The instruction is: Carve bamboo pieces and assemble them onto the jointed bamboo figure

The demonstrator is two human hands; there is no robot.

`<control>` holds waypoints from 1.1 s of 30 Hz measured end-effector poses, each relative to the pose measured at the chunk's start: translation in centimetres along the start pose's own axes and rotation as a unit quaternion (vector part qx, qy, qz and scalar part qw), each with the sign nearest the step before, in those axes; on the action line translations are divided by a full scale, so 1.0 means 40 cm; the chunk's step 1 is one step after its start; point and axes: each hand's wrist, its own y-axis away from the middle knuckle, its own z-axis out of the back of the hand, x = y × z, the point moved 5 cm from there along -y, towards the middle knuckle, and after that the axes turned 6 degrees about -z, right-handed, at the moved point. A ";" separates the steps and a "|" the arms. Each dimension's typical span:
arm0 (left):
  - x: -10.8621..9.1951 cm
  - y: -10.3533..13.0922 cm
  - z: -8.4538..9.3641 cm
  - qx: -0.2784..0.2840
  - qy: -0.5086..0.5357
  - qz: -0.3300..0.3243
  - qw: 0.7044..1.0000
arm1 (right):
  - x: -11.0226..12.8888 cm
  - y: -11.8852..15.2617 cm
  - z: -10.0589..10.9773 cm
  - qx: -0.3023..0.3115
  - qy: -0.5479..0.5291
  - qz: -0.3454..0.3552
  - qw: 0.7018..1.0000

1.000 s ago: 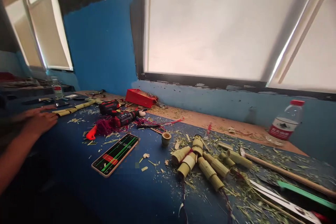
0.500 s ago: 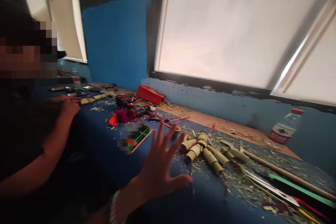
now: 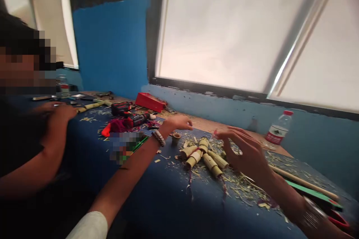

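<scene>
My left hand point(image 3: 178, 122), a beaded bracelet at its wrist, hovers above the table's back part with loosely bent fingers. It is open, and nothing shows in it. A small cut bamboo cup point(image 3: 175, 139) stands just below it. My right hand point(image 3: 245, 149) is raised at the right, open, with its thumb apart from the arched fingers. Its fingertips overlap the view close to a small red-tipped tube point(image 3: 214, 133); contact cannot be made out. Between and below my hands lies a jointed figure of bamboo pieces point(image 3: 211, 163), with dark reddish cords trailing toward me.
Bamboo shavings litter the blue table point(image 3: 157, 194). A water bottle point(image 3: 277, 131) stands by the wall. A wooden rod point(image 3: 305, 183) and a green-handled tool point(image 3: 314, 193) lie right. A power drill point(image 3: 137, 119) and red box point(image 3: 150, 102) lie back left. Another person point(image 3: 28, 145) works at left.
My left hand, spread wide before, has reached farther out with its fingers bent. My right hand has come into view over the right side. The camera's view has swung slightly right.
</scene>
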 end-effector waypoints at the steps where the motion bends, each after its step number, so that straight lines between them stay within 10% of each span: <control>1: 0.011 -0.014 0.000 0.012 0.011 -0.006 1.000 | -0.017 -0.020 -0.020 0.015 -0.026 -0.016 0.999; 5: 0.033 -0.058 -0.003 -0.015 0.016 0.019 1.000 | -0.087 -0.103 -0.224 0.231 -0.069 -0.044 0.970; 11: 0.039 -0.068 -0.021 -0.119 -0.018 0.089 0.989 | -0.147 -0.092 -0.433 0.372 -0.077 0.024 0.925; 33: 0.039 -0.069 -0.074 -0.086 0.107 -0.002 0.990 | -0.370 -0.113 -0.351 0.261 -0.195 -0.207 0.922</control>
